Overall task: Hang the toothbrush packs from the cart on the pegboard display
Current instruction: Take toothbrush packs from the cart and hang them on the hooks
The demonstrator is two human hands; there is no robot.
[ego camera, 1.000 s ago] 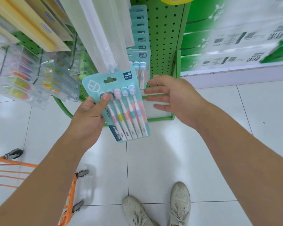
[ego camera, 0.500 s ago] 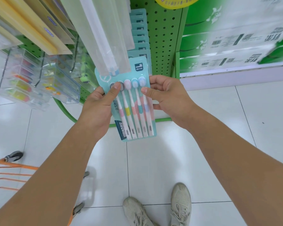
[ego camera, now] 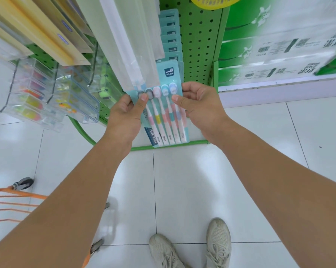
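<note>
Two hands engaged: teal card-backed five-toothbrush pack (ego camera: 168,105) being pinched at left edge by left hand (ego camera: 124,117), at right edge by right hand (ego camera: 200,107), being held upright against green perforated pegboard (ego camera: 198,45), in front of hanging teal packs (ego camera: 170,35).

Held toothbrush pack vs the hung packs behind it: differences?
The held pack is gripped by the left hand and right hand; the hung packs sit on the pegboard. Its whole front shows; theirs show only top strips. Both are teal.
</note>
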